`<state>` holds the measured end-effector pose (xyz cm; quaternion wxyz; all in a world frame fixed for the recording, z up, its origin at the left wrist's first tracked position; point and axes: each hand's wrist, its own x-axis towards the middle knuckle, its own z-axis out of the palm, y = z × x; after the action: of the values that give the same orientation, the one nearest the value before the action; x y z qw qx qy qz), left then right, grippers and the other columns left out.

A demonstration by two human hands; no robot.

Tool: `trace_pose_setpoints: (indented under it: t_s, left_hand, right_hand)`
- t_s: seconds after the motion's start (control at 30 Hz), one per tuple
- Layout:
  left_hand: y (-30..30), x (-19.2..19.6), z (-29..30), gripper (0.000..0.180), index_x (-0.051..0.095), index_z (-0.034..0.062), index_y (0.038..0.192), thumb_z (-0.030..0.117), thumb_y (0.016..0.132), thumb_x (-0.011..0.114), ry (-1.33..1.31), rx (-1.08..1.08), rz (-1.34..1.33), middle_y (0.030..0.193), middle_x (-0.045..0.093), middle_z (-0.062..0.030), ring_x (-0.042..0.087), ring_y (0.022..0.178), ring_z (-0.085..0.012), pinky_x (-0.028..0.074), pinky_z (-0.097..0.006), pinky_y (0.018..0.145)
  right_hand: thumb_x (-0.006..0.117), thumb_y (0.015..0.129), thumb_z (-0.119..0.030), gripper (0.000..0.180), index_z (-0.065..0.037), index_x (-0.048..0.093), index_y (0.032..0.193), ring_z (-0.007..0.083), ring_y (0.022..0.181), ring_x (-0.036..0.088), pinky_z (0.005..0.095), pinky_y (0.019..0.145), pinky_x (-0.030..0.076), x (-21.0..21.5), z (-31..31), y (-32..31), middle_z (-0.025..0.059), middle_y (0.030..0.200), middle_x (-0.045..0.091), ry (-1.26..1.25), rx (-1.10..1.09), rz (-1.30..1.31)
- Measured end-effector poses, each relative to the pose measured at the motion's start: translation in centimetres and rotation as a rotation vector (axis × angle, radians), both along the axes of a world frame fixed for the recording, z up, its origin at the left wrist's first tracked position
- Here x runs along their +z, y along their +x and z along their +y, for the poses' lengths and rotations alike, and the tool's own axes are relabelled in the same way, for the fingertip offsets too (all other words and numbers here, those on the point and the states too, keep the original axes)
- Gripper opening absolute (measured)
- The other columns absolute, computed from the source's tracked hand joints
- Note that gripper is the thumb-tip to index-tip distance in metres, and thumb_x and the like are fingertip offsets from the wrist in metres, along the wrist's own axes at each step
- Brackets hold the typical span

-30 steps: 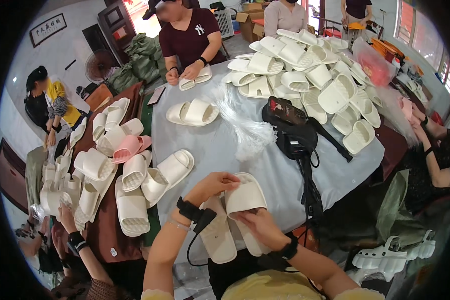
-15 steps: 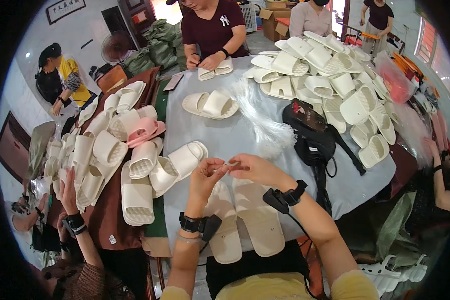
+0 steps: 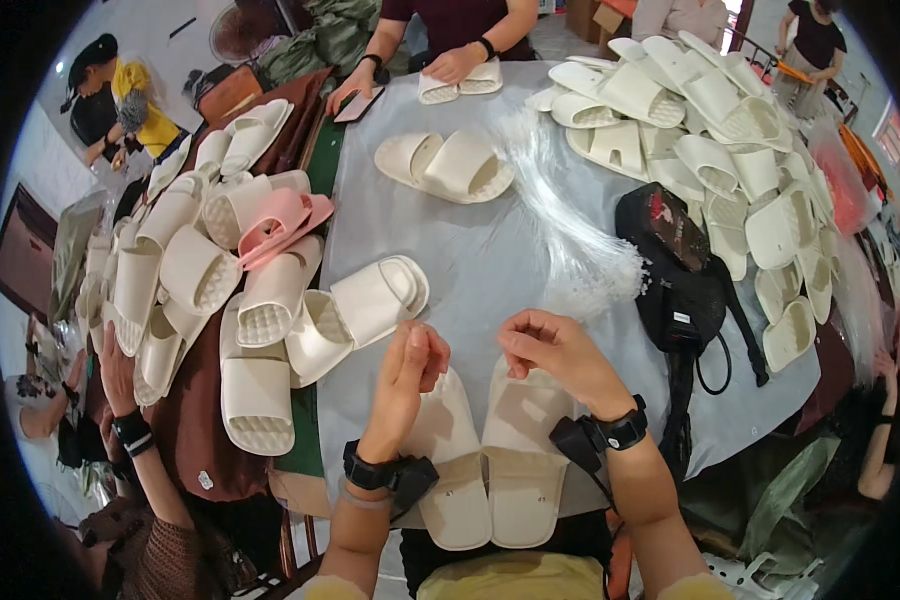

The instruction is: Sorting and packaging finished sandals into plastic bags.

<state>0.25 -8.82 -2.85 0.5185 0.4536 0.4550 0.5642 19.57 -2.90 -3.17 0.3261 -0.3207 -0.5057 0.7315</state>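
"Looking at the hands, what has just changed?"

"A moment ago their fingertips met; now the left hand (image 3: 407,370) and right hand (image 3: 550,355) are apart."

"Meaning what for the work?"

"Neither grips the pair of cream-white, broad-strapped plastic slippers (image 3: 510,485), so I'd judge handling of the footwear itself paused. Both hands have curled fingers; whether something thin is pinched in them, I cannot tell."

"And where are the slippers?"

"Side by side at the near edge of the worktop covered in a smooth grey sheet (image 3: 460,258), straps toward the far side, rounded ends nearest the body. The hands hover by the strap ends, one to each slipper. A loose bundle of clear, glossy strands (image 3: 580,230) lies beyond the right hand."
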Motion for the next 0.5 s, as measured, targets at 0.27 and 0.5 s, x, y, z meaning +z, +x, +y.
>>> trace_pose_setpoints:
  t_s: [0.27,0.5]
  left_hand:
    - [0.19,-0.05,-0.03,0.025,0.061,0.0034,0.106,0.018,0.089,0.051,-0.021,-0.052,0.411,0.077,0.053,0.0,0.042,0.066,-0.0069,0.035,-0.019,0.061]
    - [0.4,-0.16,-0.4,0.025,0.058,0.0027,0.111,0.01,0.089,0.048,-0.066,-0.164,0.3,0.083,0.054,-0.0008,0.047,0.079,-0.0082,0.038,-0.02,0.071]
  right_hand:
    - [0.059,0.083,-0.019,0.019,-0.001,0.059,0.091,0.0036,0.054,0.044,0.0176,0.05,0.037,-0.28,0.14,-0.22,-0.0026,0.069,0.053,-0.034,-0.054,-0.044]
    - [0.059,0.083,-0.02,0.019,-0.003,0.06,0.09,0.0033,0.053,0.042,0.0174,0.048,0.034,-0.09,-0.11,-0.03,-0.0042,0.07,0.052,0.042,-0.08,-0.117]
